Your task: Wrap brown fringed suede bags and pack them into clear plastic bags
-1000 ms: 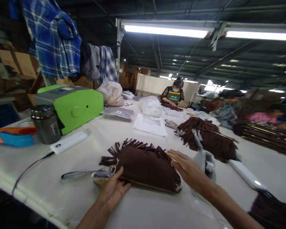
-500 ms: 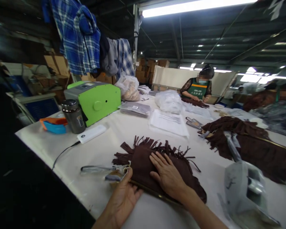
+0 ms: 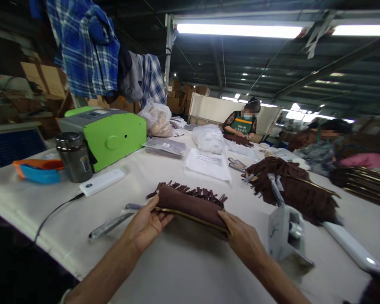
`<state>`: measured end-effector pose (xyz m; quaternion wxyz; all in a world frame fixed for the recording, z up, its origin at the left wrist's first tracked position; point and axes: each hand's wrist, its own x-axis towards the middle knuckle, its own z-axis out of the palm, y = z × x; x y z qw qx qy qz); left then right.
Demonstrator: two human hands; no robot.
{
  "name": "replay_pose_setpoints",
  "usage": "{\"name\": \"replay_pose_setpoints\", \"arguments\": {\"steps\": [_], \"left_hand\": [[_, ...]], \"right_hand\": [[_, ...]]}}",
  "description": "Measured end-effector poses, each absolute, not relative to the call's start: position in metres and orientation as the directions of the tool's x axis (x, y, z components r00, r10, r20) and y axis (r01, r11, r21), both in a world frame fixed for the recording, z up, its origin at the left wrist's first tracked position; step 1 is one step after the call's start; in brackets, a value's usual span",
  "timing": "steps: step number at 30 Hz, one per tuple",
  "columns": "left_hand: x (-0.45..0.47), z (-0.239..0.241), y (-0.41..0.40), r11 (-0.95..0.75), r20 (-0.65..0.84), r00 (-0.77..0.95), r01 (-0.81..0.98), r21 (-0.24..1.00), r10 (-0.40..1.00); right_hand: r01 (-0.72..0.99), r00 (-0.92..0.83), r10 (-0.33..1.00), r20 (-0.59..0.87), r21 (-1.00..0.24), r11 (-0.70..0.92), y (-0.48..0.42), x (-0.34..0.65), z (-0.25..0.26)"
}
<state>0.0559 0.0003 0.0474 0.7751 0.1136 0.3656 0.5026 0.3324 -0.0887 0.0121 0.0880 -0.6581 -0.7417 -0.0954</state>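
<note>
half a second ago the right hand [image 3: 244, 240] lay flat on top of the brown fringed pouch [image 3: 190, 204], pressing it to the counter [image 3: 190, 270]; now it has slid off to the pouch's right end, and the pouch is tipped up on its edge so the gold zipper line faces the person. the left hand [image 3: 145, 226] has kept to the left end throughout, and its fingers [image 3: 152, 207] are closed around that corner. the right fingers [image 3: 225, 216] pinch the opposite end, so both hands hold the pouch between them, near the counter's near edge and roughly midway along it. to my eye that shift reads as going from smoothing the piece flat to lifting it for a look at the zipper side.

just left of the pouch a long metal tool [image 3: 109, 225] lies on the counter, pointing toward the near left corner. beyond it sit a white power bank [image 3: 101, 182] with its black cable, a steel flask [image 3: 73, 156], and a green machine [image 3: 103, 135] toward the far left. to the right stands a grey tape dispenser [image 3: 286, 234], and behind it a heap of more brown fringed pieces [image 3: 291, 188]. papers [image 3: 207, 165] lie mid-counter, and another worker in a green apron [image 3: 242, 124] is busy at the far end.
</note>
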Motion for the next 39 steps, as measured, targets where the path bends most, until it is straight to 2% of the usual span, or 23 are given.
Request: {"name": "replay_pose_setpoints", "arguments": {"steps": [5,9,12,16,19,21,22,25,27,29,31,32,34,35,37,39], "left_hand": [[0.062,0.112,0.050,0.445,-0.321,0.308,-0.643,0.624,0.896],[0.077,0.162,0.080,0.397,-0.213,0.349,-0.634,0.664,0.913],[0.089,0.173,0.086,0.384,-0.183,0.363,-0.626,0.679,0.914],[0.093,0.129,0.066,0.442,-0.256,0.374,-0.592,0.674,0.891],[0.082,0.068,0.029,0.522,-0.381,0.357,-0.559,0.644,0.853],[0.068,0.032,-0.001,0.558,-0.462,0.318,-0.548,0.624,0.828],[0.061,0.018,-0.015,0.562,-0.487,0.294,-0.553,0.615,0.823],[0.035,-0.003,-0.054,0.524,-0.484,0.244,-0.596,0.609,0.840],[0.014,-0.007,-0.071,0.523,-0.447,0.285,-0.592,0.613,0.848],[-0.010,-0.009,-0.078,0.518,-0.432,0.287,-0.514,0.683,0.855],[-0.036,-0.010,-0.076,0.393,-0.378,0.113,-0.336,0.856,0.919],[-0.047,-0.010,-0.072,0.285,-0.294,-0.015,-0.199,0.938,0.956],[-0.061,-0.007,-0.058,0.026,-0.003,-0.188,0.121,0.992,0.982],[-0.062,-0.005,-0.050,-0.101,0.149,-0.177,0.255,0.962,0.973],[-0.055,-0.003,-0.033,-0.329,0.355,0.014,0.409,0.851,0.935],[-0.040,-0.003,-0.017,-0.514,0.413,0.313,0.413,0.752,0.855]], "right_hand": [[0.988,-0.073,0.987,0.142,0.148,0.052,-0.052,0.341,0.127],[0.974,-0.038,0.974,0.225,0.225,-0.014,-0.032,0.353,0.183],[0.963,-0.030,0.955,0.294,0.265,-0.051,-0.031,0.363,0.192],[0.953,-0.085,0.947,0.311,0.304,-0.015,-0.055,0.362,0.150],[0.950,-0.168,0.943,0.286,0.303,0.077,-0.088,0.355,0.076],[0.933,-0.316,0.896,0.312,0.276,0.233,-0.114,0.350,0.021],[0.925,-0.362,0.876,0.319,0.242,0.294,-0.126,0.349,-0.003],[0.946,-0.323,0.907,0.271,0.071,0.316,-0.154,0.349,-0.041],[0.951,-0.296,0.940,0.171,-0.039,0.306,-0.160,0.352,-0.035],[0.949,-0.278,0.954,0.116,-0.119,0.291,-0.155,0.350,-0.012],[0.943,-0.261,0.953,0.156,-0.168,0.286,-0.141,0.339,0.016],[0.936,-0.264,0.944,0.198,-0.183,0.300,-0.132,0.330,0.029],[0.915,-0.294,0.910,0.292,-0.191,0.356,-0.111,0.306,0.046],[0.904,-0.311,0.891,0.331,-0.186,0.384,-0.100,0.293,0.048],[0.888,-0.354,0.864,0.357,-0.163,0.431,-0.080,0.270,0.039],[0.875,-0.405,0.857,0.317,-0.135,0.464,-0.065,0.254,0.017]]}}
